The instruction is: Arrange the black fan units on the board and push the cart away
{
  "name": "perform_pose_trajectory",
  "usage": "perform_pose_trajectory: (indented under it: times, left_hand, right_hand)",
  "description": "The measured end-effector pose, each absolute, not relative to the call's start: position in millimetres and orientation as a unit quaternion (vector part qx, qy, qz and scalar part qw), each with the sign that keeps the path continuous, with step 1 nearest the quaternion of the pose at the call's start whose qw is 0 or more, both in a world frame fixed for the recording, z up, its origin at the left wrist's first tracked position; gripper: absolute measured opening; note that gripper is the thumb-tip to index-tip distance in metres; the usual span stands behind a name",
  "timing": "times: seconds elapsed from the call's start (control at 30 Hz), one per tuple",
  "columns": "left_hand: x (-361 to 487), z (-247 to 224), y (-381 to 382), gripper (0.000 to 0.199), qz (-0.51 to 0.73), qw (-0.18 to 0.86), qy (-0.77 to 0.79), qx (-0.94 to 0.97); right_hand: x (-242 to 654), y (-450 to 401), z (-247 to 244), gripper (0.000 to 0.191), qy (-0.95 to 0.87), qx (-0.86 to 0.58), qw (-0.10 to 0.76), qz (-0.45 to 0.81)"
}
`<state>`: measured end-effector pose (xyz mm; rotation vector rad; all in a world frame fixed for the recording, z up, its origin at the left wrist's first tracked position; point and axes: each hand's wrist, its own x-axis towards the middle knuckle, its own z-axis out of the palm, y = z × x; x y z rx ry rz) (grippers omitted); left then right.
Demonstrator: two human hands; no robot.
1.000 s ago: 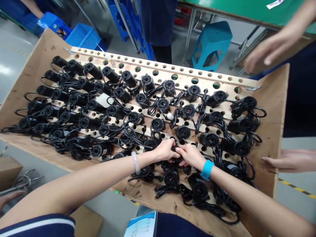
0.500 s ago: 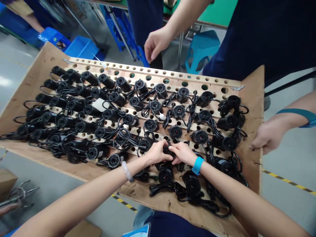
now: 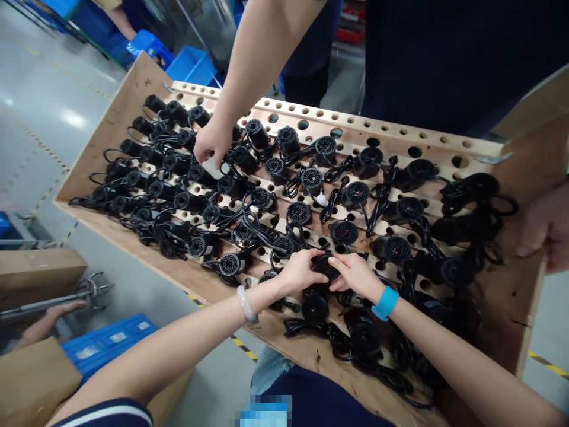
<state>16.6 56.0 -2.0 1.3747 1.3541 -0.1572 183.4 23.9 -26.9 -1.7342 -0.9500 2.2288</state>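
Note:
My left hand (image 3: 303,270) and my right hand (image 3: 358,276) meet at the front middle of a wooden rack (image 3: 267,102). Between them is a black cylindrical motor (image 3: 325,265), gripped from both sides and partly hidden by my fingers. Just in front of it, another black motor (image 3: 315,307) stands with its slotted end up. Rows of similar motors with coiled black cords fill the rack, some upright, many tilted to the left. A small white piece (image 3: 320,199) lies among the cords behind my hands.
A co-worker's hand (image 3: 216,141) reaches over the rack to a white flat item (image 3: 216,169). Another person's hand (image 3: 549,222) is at the rack's right wall. Blue bins (image 3: 191,66) stand beyond the far left corner. Cardboard boxes (image 3: 40,273) are at the left.
The co-worker's hand has moved from beyond the far edge to the white item on the left. The view has shifted; my hands stay on the same motor.

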Motion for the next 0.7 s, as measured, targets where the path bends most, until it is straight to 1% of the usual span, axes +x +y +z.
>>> perform_pose_trajectory:
  times: [0.1,0.23,0.3,0.5,0.6,0.7]
  left_hand:
    - [20,-2,59,0.065,-0.087,0.562,0.590,0.573]
    - [22,0,65,0.063,-0.104,0.566,0.587,0.570]
    - [23,0,66,0.063,-0.100,0.560,0.588,0.575]
    - [21,-1,58,0.062,-0.084,0.543,0.586,0.596]
    - [20,1,51,0.061,-0.057,0.529,0.580,0.617]
    - [16,6,43,0.057,-0.033,0.537,0.575,0.616]
  right_hand:
    - [184,28,-24,0.034,-0.332,-0.582,0.059,0.740]
    - [182,40,-18,0.032,-0.386,-0.577,-0.010,0.720]
    - [181,44,-17,0.031,-0.385,-0.581,-0.027,0.717]
    - [180,40,-20,0.033,-0.390,-0.591,0.002,0.707]
    - [181,37,-20,0.033,-0.385,-0.596,0.008,0.705]
    - [181,38,-19,0.033,-0.371,-0.597,0.007,0.712]
